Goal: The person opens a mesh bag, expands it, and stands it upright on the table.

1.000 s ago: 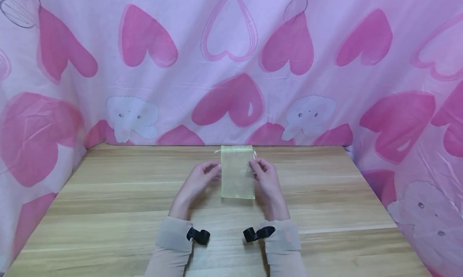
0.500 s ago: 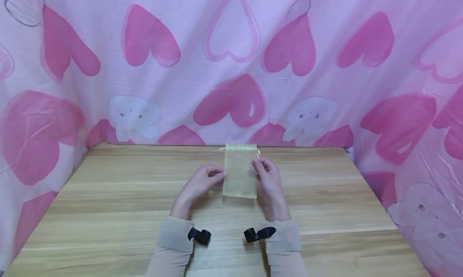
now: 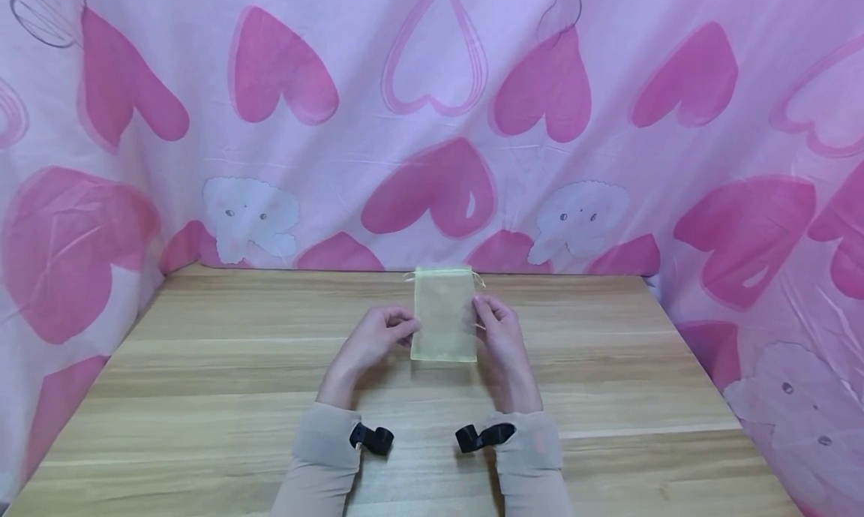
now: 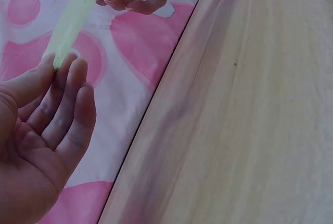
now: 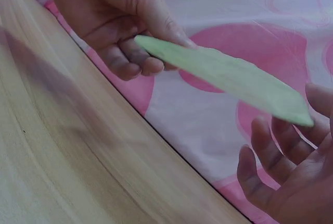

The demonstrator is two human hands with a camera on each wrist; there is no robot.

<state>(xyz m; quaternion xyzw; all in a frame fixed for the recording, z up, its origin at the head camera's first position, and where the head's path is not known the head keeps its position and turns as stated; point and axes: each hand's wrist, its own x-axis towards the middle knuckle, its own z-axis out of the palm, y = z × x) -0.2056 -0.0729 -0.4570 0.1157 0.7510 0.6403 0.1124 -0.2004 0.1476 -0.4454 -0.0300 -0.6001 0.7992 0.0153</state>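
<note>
Tabletop is filling lower frame. Left hand, right hand are pinching yellow pouch mid-frame, probably orienting it; next move's needing light grip

Your head view shows bright, even, diffuse light, with faint soft-edged shadows on the table beside your sleeves. Your wrist views read dimmer and greyer: broad, blurred shadows cross the table, and its grain appears smeared.
</note>
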